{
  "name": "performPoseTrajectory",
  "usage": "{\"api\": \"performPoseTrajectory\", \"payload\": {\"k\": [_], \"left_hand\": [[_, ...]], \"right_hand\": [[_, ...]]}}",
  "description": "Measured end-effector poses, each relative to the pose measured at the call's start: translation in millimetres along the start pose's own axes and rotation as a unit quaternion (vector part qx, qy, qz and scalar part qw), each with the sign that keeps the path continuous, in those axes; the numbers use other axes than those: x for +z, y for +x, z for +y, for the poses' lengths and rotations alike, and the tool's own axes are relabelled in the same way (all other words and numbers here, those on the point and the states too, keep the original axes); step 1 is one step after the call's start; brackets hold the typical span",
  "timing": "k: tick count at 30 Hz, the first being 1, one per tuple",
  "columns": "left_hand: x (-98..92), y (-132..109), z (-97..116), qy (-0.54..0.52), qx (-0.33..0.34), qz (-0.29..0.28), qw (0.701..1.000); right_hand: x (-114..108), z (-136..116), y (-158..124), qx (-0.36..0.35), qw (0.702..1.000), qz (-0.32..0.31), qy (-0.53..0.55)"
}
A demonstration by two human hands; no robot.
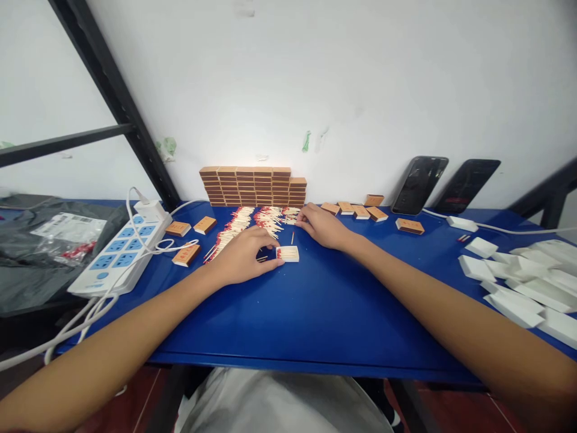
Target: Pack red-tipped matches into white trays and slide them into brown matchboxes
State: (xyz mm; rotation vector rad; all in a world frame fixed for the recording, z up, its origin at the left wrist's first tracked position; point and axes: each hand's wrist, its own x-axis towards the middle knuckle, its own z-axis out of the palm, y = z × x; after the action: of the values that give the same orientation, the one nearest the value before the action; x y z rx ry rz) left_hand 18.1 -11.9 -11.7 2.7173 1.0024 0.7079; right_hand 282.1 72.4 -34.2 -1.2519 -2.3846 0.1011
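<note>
My left hand grips the left end of a small white matchbox tray on the blue table, thumb at its near side. Several matches lie inside the tray. My right hand is just behind and to the right of it, fingertips drawn together at the edge of a small group of loose matches. Whether a match is between those fingertips is too small to tell. Two larger heaps of red-tipped matches spread behind my left hand. A single match lies between the tray and my right hand.
Stacked matchboxes stand against the wall. More boxes lie to the right and several to the left. A power strip with cables sits left. Two phones lean on the wall; white empty trays pile up right.
</note>
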Motion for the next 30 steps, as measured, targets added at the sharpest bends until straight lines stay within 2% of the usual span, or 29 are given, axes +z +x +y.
{"api": "performPoseTrajectory", "payload": {"k": [9, 19, 24, 30], "left_hand": [[0.0, 0.6, 0.3, 0.005, 0.000, -0.002, 1.000], [-0.9, 0.1, 0.7, 0.003, -0.005, -0.009, 1.000], [-0.2, 0.2, 0.5, 0.008, -0.004, -0.010, 1.000], [0.4, -0.3, -0.4, 0.011, -0.005, -0.014, 1.000]], "right_hand": [[0.1, 0.2, -2.3, 0.001, 1.000, -0.006, 0.018], [-6.9, -2.7, -0.2, 0.061, 0.996, -0.052, -0.029], [-5.8, -1.7, -2.4, 0.048, 0.997, -0.043, -0.043], [-7.1, -0.4, -2.5, 0.047, 0.998, -0.035, -0.001]]}}
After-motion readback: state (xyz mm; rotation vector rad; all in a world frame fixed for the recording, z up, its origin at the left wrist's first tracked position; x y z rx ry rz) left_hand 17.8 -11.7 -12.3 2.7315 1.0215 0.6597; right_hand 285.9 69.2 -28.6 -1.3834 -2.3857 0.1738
